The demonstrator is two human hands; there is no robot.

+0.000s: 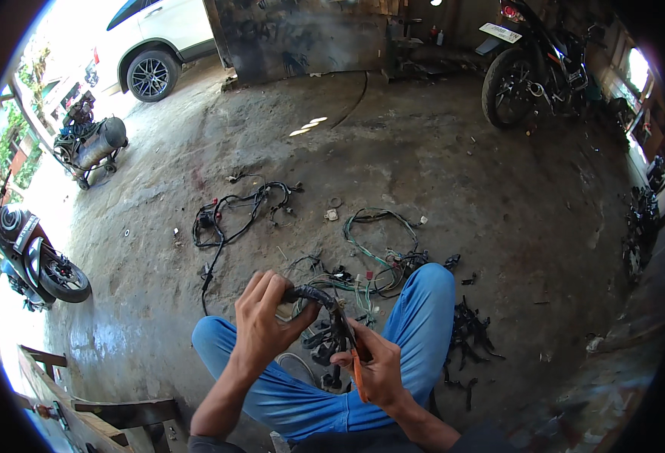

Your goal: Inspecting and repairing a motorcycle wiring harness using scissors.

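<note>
A thick wiring harness (319,295) wrapped in black tape arches between my hands above my lap. Its upper left end is gripped in my left hand (260,317), fingers closed around it. My right hand (379,364) is closed on an orange-handled tool (359,374) pressed along the harness's right side; the fingers hide the tool's working end, so its kind is unclear. Black connectors and loose wire ends (323,343) hang from the harness between my knees. Just beyond them, a tangle of green and black wires (370,283) lies on the floor.
Another black harness (230,202) lies on the concrete floor ahead. Black scraps (470,332) are scattered beside my right knee. Motorcycles (525,75) stand far right and at left (41,260), near an air compressor (94,143). A wooden bench (124,411) is at lower left.
</note>
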